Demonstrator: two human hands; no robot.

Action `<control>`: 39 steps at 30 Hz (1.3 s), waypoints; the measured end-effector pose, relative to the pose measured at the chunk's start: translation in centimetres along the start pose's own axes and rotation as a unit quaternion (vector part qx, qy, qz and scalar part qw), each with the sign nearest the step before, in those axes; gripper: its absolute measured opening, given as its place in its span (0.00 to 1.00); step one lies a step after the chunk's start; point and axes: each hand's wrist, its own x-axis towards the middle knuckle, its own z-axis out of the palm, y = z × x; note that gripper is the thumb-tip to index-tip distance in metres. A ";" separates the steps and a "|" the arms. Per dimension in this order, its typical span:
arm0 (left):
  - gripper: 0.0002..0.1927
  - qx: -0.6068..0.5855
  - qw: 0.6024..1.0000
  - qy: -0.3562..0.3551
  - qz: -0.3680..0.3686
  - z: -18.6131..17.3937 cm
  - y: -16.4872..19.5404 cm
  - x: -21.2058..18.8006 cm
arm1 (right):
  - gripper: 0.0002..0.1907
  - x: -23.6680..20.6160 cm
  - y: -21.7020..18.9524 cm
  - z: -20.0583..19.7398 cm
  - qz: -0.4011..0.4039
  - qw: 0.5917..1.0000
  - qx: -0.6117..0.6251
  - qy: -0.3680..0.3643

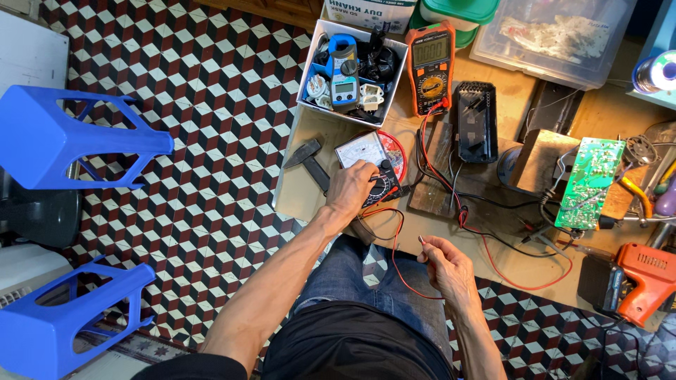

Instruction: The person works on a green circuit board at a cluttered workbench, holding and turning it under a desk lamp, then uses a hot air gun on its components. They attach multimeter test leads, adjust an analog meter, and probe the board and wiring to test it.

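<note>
1. Nearest of all are the person's jeans-clad lap and two bare forearms reaching out over the table.
2. Left hand rests on an analog multimeter, its fingers curled over the black dial part of the meter, pressed to it.
3. Right hand sits low and apart from the left, fingers pinched together on a thin probe tip with a red lead wire looping below it.
4. Just beyond the left fingers stands a white box of meters and parts, with a blue clamp meter inside.
5. Beyond and between both hands lies an orange digital multimeter; a black charger case lies beside it.
6. Far right of the right fingers sit a green circuit board and an orange soldering gun.
7. Two blue plastic stools stand on the patterned floor, well left of the left hand.
</note>
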 end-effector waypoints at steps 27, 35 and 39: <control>0.11 -0.548 0.812 -0.199 -0.039 5.6 42.9 5.7 | 0.10 -9.1 -14.8 -29.5 -0.260 0.941 0.216 0.028; 0.11 -0.346 0.925 -0.156 0.028 9.7 49.3 9.6 | 0.07 -3.7 -16.0 -37.9 -0.280 0.942 0.179 0.048; 0.11 -0.454 0.883 -0.121 -0.019 15.1 49.2 11.6 | 0.06 -1.3 -17.0 -39.8 -0.313 0.932 0.171 0.063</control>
